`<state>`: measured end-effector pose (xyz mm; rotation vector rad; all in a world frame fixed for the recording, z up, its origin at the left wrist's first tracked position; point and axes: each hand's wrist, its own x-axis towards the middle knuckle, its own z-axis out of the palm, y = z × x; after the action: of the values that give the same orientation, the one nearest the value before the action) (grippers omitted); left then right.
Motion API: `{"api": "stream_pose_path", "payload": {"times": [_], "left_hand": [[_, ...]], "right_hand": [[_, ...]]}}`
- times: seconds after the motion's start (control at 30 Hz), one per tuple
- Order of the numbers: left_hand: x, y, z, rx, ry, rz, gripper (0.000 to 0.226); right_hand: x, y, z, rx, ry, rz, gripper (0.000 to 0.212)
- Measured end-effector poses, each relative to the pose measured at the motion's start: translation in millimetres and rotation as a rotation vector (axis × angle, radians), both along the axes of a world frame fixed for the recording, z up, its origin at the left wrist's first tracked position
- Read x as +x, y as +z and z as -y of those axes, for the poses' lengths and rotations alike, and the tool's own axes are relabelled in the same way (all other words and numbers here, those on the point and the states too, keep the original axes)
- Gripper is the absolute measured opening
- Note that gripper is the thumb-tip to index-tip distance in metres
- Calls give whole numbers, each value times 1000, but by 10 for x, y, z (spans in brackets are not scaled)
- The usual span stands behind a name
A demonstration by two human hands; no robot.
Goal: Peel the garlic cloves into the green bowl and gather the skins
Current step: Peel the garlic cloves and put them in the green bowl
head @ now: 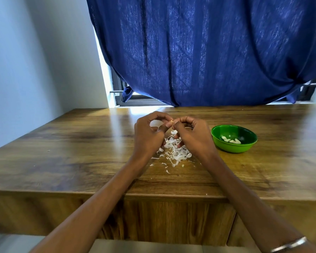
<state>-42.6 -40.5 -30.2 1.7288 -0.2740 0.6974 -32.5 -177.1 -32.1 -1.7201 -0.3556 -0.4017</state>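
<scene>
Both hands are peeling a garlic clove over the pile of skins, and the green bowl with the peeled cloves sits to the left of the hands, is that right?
Not quite. In the head view the green bowl with the peeled cloves sits to the right of the hands. The rest holds: the left hand and right hand pinch a garlic clove over the pile of skins.

soft daylight behind the blue curtain [208, 52], glare on the table [62, 143], wide-angle bending at edges
</scene>
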Motion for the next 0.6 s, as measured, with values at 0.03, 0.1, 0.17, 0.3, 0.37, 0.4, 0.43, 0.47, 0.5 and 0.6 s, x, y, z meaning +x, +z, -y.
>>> {"api": "stream_pose_path", "payload": {"times": [0.03,0.1,0.17,0.3,0.37,0.4,0.43,0.47,0.5,0.6], "left_hand": [[0,-1,-1,3,-3,3,18],[0,-4,-4,1,-10,4,17],[7,-11,-9,-4,-14,5,15],[28,-13,-30,-36,-25,20,8],[32,-17,-35,-48,-27,27,6],[32,-18,-36,-53,-27,30,6],[34,-19,-35,-56,-29,33,5],[35,-18,-37,-63,-31,37,5],[40,-15,-37,-73,-32,40,4],[52,-2,-45,-111,-23,49,4]], "right_hand": [[-1,0,-3,-4,-2,0,12],[-3,2,-5,-6,-5,-1,12],[-2,3,-1,-6,-8,-4,11],[2,1,1,-5,-13,-19,9],[-4,-1,1,0,-15,-20,9],[-6,0,3,6,-16,-21,8],[-8,2,6,10,-17,-21,8],[-9,2,7,12,-18,-22,8],[-9,4,8,13,-18,-24,7],[-7,6,14,6,-17,-11,6]]}}
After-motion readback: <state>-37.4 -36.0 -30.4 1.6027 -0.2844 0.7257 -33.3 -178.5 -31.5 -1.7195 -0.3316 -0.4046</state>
